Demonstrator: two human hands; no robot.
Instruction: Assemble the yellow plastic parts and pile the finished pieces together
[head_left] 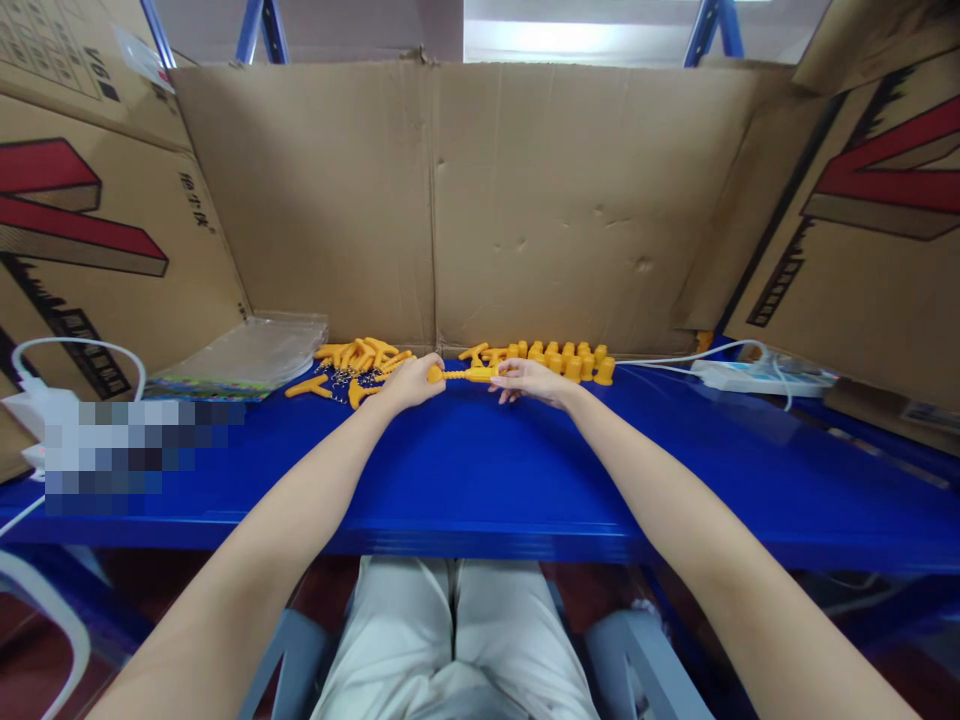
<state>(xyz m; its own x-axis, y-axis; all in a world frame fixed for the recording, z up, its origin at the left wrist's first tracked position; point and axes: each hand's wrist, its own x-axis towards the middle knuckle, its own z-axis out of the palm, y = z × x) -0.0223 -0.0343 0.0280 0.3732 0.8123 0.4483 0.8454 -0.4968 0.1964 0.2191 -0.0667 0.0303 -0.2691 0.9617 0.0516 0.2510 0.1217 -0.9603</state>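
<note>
A yellow plastic piece with a ridged, rod-like middle (456,375) lies level between my hands, a little above or on the blue table. My left hand (412,384) is closed on its rounded left end. My right hand (529,382) pinches its wider right end between thumb and fingers. Left of my left hand is a loose pile of yellow T-shaped handles (360,354) with small metal hooks. Just behind my right hand stand several yellow cup-shaped pieces (570,358) in rows. A few more yellow handles (474,353) lie behind the held piece.
Cardboard sheets (570,200) wall off the back of the blue table (495,470). Large printed boxes (90,230) stand at both sides. Clear plastic bags (247,350) lie at the left. A white power strip (750,376) with cables is at the right.
</note>
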